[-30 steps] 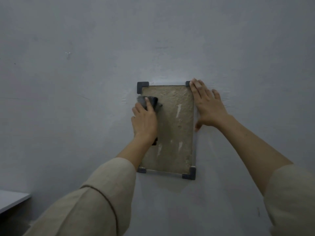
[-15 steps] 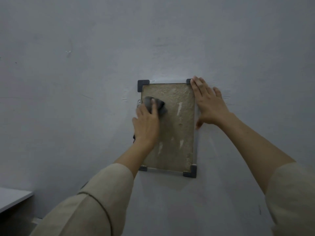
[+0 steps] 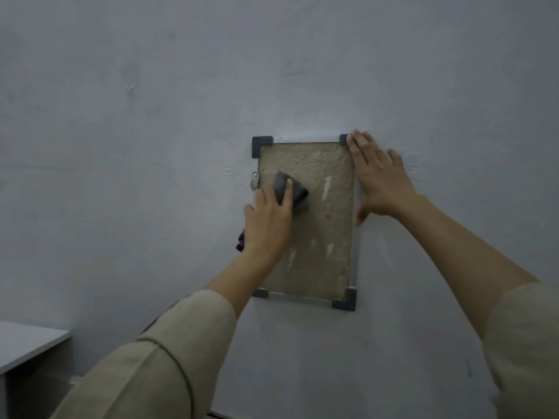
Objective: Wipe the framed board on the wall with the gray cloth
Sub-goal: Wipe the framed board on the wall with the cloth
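board (image 3: 317, 237): rough, matt, fibrous | cloth (image 3: 298, 193): soft gray fabric | wall (image 3: 151, 146): matt paint

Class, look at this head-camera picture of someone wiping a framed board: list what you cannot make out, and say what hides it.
1. Head view: the board's lower left part and bottom left corner, covered by the left hand and forearm.
2. Most of the gray cloth, under the left hand's fingers.
3. The small dark purple thing by the left wrist: too little shows to name it.
4. The board's right frame edge, partly under the right hand.
5. The white surface at lower left: cut by the picture's edge.
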